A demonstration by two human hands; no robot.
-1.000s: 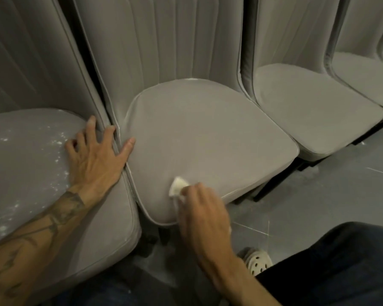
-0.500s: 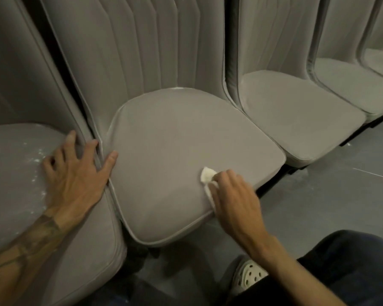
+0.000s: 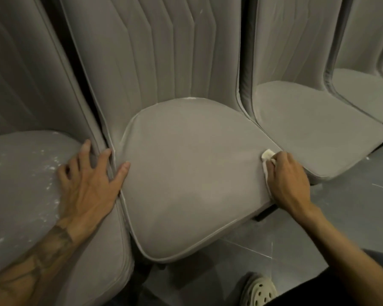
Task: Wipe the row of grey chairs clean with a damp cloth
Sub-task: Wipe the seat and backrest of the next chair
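Note:
A row of grey upholstered chairs fills the view. The middle chair's seat [image 3: 190, 173] lies in front of me. My right hand [image 3: 287, 177] grips a small white cloth [image 3: 267, 155] and presses it on that seat's right edge, near the gap to the right chair [image 3: 314, 129]. My left hand [image 3: 91, 184] rests flat with spread fingers across the seam between the middle seat and the left chair [image 3: 20, 180], whose seat is speckled with white dust. Most of the cloth is hidden under my fingers.
A further grey chair [image 3: 367, 93] stands at the far right. Grey tiled floor [image 3: 341, 219] lies in front of the seats. My foot in a pale perforated clog [image 3: 259, 290] and my dark trouser leg [image 3: 341, 283] are at the bottom right.
My right hand has slid the cloth from the seat's front edge rightward and back along the right edge. My left hand has stayed on the seam between the seats.

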